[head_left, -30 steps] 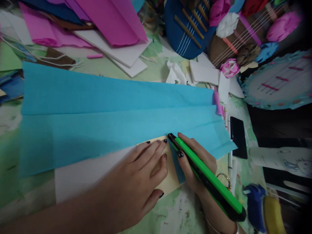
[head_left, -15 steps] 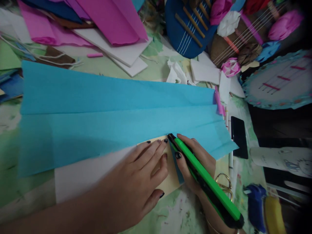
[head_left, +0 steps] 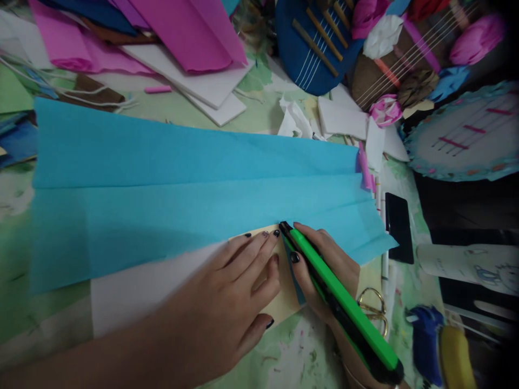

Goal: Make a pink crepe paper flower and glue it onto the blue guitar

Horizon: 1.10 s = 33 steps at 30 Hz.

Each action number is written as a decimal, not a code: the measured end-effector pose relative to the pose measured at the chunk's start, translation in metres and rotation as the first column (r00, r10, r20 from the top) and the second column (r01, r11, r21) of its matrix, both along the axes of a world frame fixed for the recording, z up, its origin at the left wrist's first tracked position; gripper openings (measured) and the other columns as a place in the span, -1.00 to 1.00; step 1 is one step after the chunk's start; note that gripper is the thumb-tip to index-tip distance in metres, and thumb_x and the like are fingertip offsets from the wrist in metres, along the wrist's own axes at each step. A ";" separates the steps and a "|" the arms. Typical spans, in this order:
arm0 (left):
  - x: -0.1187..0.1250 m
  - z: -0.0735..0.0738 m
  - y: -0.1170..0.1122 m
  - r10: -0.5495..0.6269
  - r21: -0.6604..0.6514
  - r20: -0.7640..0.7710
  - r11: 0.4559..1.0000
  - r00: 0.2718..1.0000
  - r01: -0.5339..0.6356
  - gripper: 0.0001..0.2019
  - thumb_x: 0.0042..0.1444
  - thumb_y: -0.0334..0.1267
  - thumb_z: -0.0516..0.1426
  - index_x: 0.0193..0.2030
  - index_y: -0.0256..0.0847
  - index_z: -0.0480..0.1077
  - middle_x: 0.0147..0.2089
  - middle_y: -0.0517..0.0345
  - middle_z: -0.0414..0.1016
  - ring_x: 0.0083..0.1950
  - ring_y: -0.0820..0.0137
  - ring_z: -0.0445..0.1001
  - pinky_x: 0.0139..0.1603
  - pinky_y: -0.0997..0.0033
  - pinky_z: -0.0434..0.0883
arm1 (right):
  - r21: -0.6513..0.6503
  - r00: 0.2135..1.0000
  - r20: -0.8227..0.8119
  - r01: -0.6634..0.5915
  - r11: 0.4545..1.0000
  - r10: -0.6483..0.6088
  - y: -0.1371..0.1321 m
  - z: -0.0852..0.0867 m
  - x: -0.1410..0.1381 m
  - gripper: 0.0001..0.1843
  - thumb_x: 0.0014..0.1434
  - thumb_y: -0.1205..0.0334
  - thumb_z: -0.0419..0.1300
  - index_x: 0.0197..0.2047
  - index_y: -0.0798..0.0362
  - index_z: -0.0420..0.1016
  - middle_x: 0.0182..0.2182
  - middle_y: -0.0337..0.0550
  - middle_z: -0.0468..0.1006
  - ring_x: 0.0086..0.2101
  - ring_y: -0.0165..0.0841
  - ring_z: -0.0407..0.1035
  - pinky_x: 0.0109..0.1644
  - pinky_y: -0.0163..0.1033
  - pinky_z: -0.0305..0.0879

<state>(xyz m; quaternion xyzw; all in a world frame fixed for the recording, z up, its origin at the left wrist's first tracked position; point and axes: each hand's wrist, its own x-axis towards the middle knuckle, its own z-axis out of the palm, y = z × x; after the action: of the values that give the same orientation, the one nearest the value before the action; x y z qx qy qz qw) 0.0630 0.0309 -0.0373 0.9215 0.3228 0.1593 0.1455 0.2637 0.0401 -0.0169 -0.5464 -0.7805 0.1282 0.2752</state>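
A long sheet of light blue crepe paper (head_left: 182,183) lies across the table. My left hand (head_left: 227,302) lies flat with fingers stretched out on a cream card (head_left: 284,294), pressing it against the blue paper's near edge. A white sheet (head_left: 133,289) lies under my left wrist. My right hand (head_left: 324,270) is closed around a green and black utility knife (head_left: 344,302), whose tip touches the blue paper at the card's top corner.
Pink crepe paper (head_left: 182,32) and white foam boards (head_left: 194,81) are stacked at the back. A blue paper guitar (head_left: 312,48) and a round craft piece (head_left: 462,135) lie at the back right. A black phone (head_left: 398,227), gold scissors (head_left: 373,310) and a glue gun (head_left: 425,340) sit at the right.
The knife's rear end has swung slightly lower and more of the scissors shows; both hands otherwise hold their places.
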 end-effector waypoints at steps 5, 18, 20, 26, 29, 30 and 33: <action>0.000 -0.001 -0.001 -0.001 -0.004 0.000 1.000 1.000 0.001 -0.51 0.25 0.02 -0.01 0.19 -0.27 0.27 0.37 -0.17 0.16 0.40 0.06 0.06 0.36 0.03 0.00 | 0.013 1.000 -0.018 0.000 1.000 0.000 -0.001 -0.001 -0.001 -0.58 0.15 0.43 0.15 0.09 0.06 0.37 -0.24 -0.09 0.56 -0.32 -0.35 0.41 -0.21 -0.21 0.40; 0.001 0.000 -0.001 0.003 -0.002 -0.012 1.000 1.000 -0.003 -0.51 0.25 0.01 0.00 0.18 -0.28 0.28 0.37 -0.19 0.16 0.42 0.05 0.05 0.37 0.03 -0.03 | 0.034 1.000 -0.007 -0.018 0.999 0.018 0.000 0.001 -0.001 -0.56 0.12 0.47 0.16 0.08 0.10 0.39 -0.25 -0.10 0.54 -0.33 -0.35 0.40 -0.21 -0.23 0.38; 0.001 -0.001 -0.001 0.006 0.001 -0.011 1.000 1.000 -0.006 -0.51 0.24 0.01 0.00 0.18 -0.28 0.28 0.37 -0.20 0.16 0.41 0.04 0.06 0.36 0.03 -0.03 | 0.028 1.000 -0.005 -0.015 1.000 0.015 -0.001 0.000 -0.001 -0.56 0.11 0.47 0.17 0.09 0.11 0.38 -0.26 -0.10 0.54 -0.34 -0.36 0.40 -0.22 -0.24 0.38; 0.000 0.000 -0.001 0.010 0.017 0.002 1.000 1.000 -0.010 -0.52 0.24 0.01 0.01 0.16 -0.28 0.29 0.36 -0.20 0.17 0.40 0.05 0.08 0.35 0.04 -0.01 | 0.029 1.000 -0.029 -0.004 1.000 0.005 -0.002 -0.002 -0.001 -0.55 0.11 0.47 0.17 0.09 0.09 0.38 -0.28 -0.12 0.52 -0.36 -0.37 0.38 -0.26 -0.24 0.38; 0.000 0.000 -0.001 0.009 0.018 0.001 1.000 1.000 -0.009 -0.51 0.23 0.02 0.02 0.16 -0.28 0.29 0.36 -0.19 0.19 0.40 0.05 0.09 0.35 0.05 0.00 | 0.047 0.999 -0.037 -0.005 0.999 0.006 -0.002 -0.002 -0.001 -0.55 0.10 0.48 0.17 0.09 0.09 0.39 -0.28 -0.13 0.52 -0.36 -0.37 0.39 -0.25 -0.24 0.38; 0.000 0.000 -0.001 0.008 0.018 0.000 1.000 1.000 -0.008 -0.51 0.23 0.02 0.02 0.17 -0.28 0.28 0.36 -0.18 0.18 0.40 0.05 0.09 0.35 0.05 0.00 | 0.052 0.999 -0.038 -0.007 0.999 0.009 -0.002 -0.003 -0.001 -0.54 0.10 0.48 0.17 0.09 0.09 0.39 -0.28 -0.12 0.52 -0.35 -0.37 0.39 -0.25 -0.24 0.38; 0.000 0.000 -0.001 0.008 0.017 0.000 1.000 1.000 -0.008 -0.51 0.23 0.01 0.01 0.17 -0.28 0.28 0.37 -0.20 0.16 0.41 0.04 0.07 0.35 0.04 -0.01 | 0.064 0.999 -0.036 -0.021 0.998 0.023 -0.002 -0.003 0.000 -0.54 0.09 0.48 0.18 0.09 0.12 0.39 -0.26 -0.09 0.53 -0.32 -0.35 0.40 -0.23 -0.23 0.38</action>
<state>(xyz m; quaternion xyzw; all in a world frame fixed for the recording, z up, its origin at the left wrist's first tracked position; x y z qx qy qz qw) 0.0629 0.0300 -0.0370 0.9215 0.3250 0.1625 0.1368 0.2636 0.0378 -0.0199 -0.5265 -0.7850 0.1165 0.3051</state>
